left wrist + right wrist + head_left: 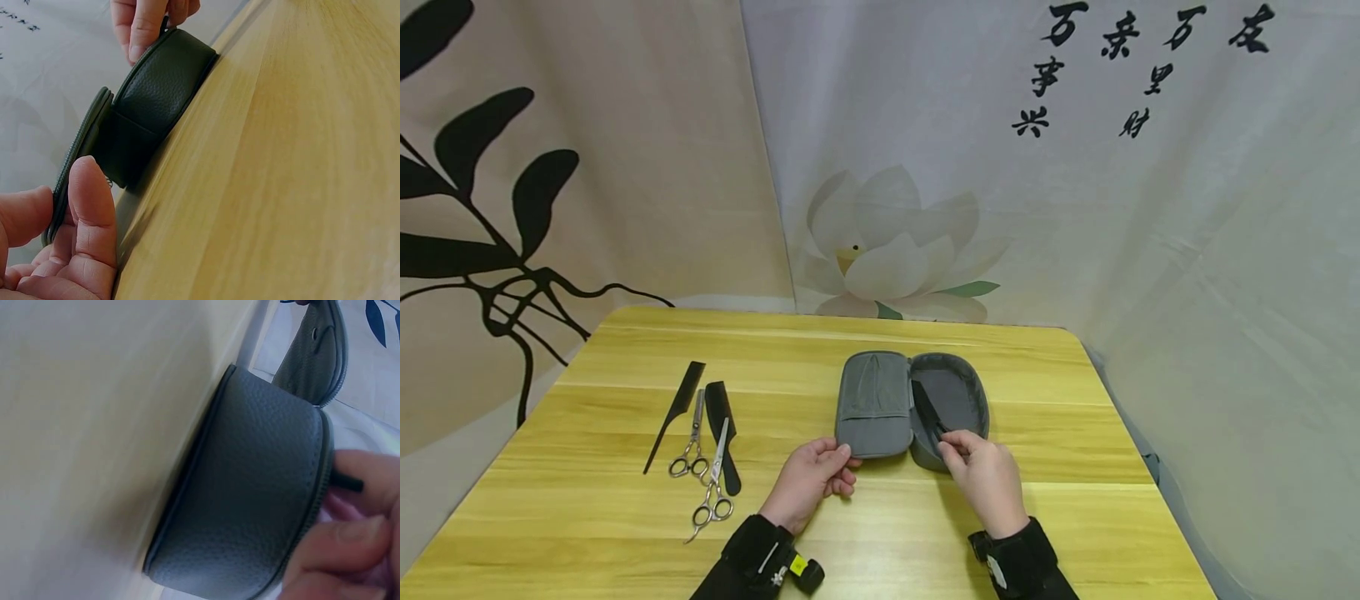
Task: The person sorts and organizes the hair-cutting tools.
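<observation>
A grey zippered case (951, 367) lies unfolded on the table, its lid (874, 437) spread to the left with a pocket on the inner face. My left hand (814, 479) pinches the lid's near left corner between thumb and fingers; the left wrist view shows the lid edge (78, 150) there. My right hand (988, 479) is at the near rim of the deep half, pinching one end of a slim black tool (927, 404) that slants down inside. Only a short dark end (347, 481) of it shows in the right wrist view, so its exact kind is unclear.
Left of the case lie a black tail comb (681, 396), a wider black comb (718, 408), and two pairs of silver scissors, thinning scissors (696, 429) and haircutting scissors (718, 475). A printed curtain (1075, 233) hangs behind the wooden table (1000, 333).
</observation>
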`<control>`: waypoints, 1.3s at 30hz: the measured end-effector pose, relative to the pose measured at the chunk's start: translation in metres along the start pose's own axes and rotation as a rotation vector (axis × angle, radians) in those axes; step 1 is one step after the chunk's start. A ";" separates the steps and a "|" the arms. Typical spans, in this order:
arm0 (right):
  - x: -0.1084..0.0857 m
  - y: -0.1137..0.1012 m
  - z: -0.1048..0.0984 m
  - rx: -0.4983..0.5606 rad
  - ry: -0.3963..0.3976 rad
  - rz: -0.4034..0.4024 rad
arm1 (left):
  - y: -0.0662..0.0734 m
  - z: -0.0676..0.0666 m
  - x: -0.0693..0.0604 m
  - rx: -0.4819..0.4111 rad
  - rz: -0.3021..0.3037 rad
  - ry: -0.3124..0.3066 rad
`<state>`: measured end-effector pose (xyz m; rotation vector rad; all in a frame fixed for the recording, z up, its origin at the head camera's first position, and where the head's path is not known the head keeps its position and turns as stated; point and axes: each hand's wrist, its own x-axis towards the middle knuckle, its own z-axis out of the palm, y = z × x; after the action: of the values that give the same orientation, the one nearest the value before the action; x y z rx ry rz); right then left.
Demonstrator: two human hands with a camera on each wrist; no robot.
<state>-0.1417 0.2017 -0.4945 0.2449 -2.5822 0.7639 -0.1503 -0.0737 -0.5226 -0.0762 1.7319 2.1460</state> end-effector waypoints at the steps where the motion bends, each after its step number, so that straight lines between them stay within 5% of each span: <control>1: 0.000 0.000 0.000 -0.008 -0.009 0.000 | 0.000 0.000 0.000 0.001 0.000 0.001; 7: -0.001 0.000 -0.005 0.000 -0.140 0.057 | -0.002 0.000 0.000 0.001 -0.004 0.009; 15: 0.005 0.008 -0.032 0.195 -0.532 0.113 | -0.004 -0.001 0.000 -0.004 -0.005 0.005; 18: 0.007 0.012 -0.039 0.248 -0.601 0.115 | -0.005 -0.001 0.000 -0.005 0.000 0.005; 30: 0.006 0.012 -0.027 0.214 -0.323 0.185 | -0.002 -0.001 0.001 -0.004 0.002 -0.004; 39: 0.005 0.010 -0.023 0.152 -0.280 0.123 | -0.003 -0.002 0.002 -0.003 0.001 -0.004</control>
<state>-0.1408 0.2225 -0.4793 0.2566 -2.8251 1.0390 -0.1514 -0.0743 -0.5267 -0.0720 1.7265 2.1481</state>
